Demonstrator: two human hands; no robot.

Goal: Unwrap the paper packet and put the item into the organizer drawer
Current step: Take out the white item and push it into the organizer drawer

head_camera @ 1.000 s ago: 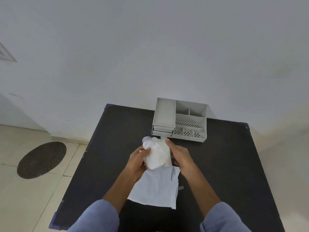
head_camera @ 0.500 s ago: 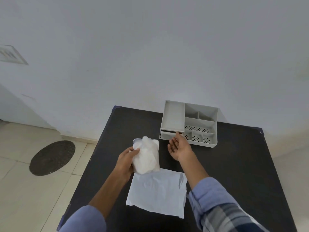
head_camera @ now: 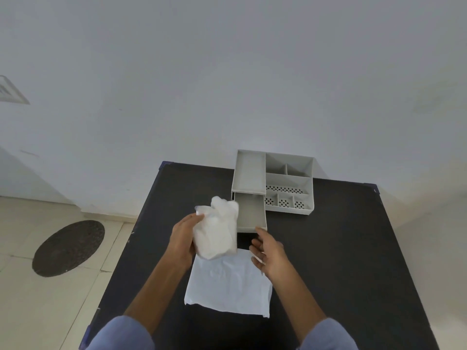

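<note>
My left hand [head_camera: 184,238] grips a white bag-like item [head_camera: 216,228] and holds it up just left of the pulled-out drawer [head_camera: 250,213] of the grey organizer [head_camera: 274,183]. The drawer looks empty inside. My right hand [head_camera: 267,251] hovers with fingers loosely spread just in front of the drawer's front edge, touching nothing that I can see. The unfolded white paper sheet [head_camera: 230,284] lies flat on the black table [head_camera: 341,248] below both hands.
The organizer stands at the table's far edge against the white wall, with several small perforated compartments [head_camera: 285,202] on its right side. Left of the table is tiled floor with a dark round mat [head_camera: 68,247].
The organizer drawer has been pulled out toward me by my right hand, which has since drawn back from it. My left hand kept holding the white item, now closer to the drawer.
</note>
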